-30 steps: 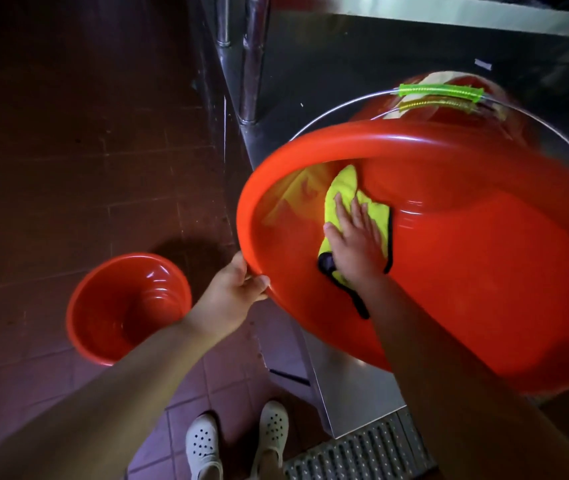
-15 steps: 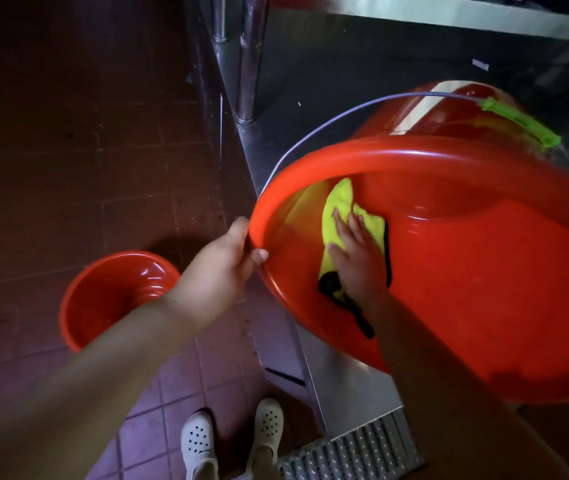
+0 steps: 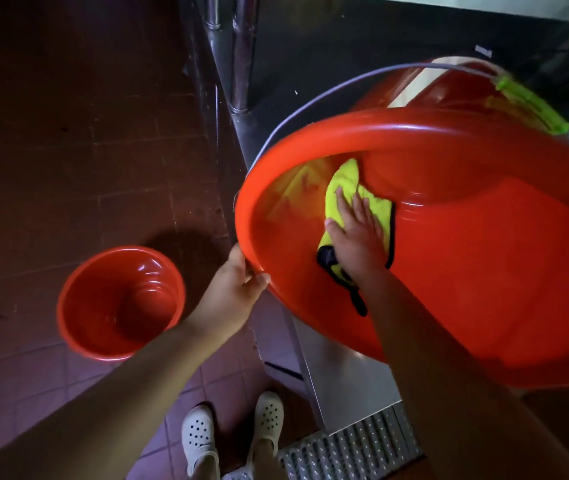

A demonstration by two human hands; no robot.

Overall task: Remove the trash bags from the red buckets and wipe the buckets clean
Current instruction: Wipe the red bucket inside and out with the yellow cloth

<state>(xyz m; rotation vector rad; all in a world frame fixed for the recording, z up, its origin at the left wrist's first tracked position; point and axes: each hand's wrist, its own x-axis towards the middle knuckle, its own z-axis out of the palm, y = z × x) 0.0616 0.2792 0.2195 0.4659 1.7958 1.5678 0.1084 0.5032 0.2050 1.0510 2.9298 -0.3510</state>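
Right hand [image 3: 357, 237], fingers flat and spread, pressing yellow cloth [image 3: 345, 188] on inner wall of tilted red bucket [image 3: 484, 271], right of frame, mouth facing viewer; cloth beyond fingertips, toward bucket bottom. Left hand [image 3: 233, 294] gripping rim at lower left. Second red bucket [image 3: 79, 317] upright on tiled floor [image 3: 68, 133], lower left, beside steel counter [image 3: 338, 375].
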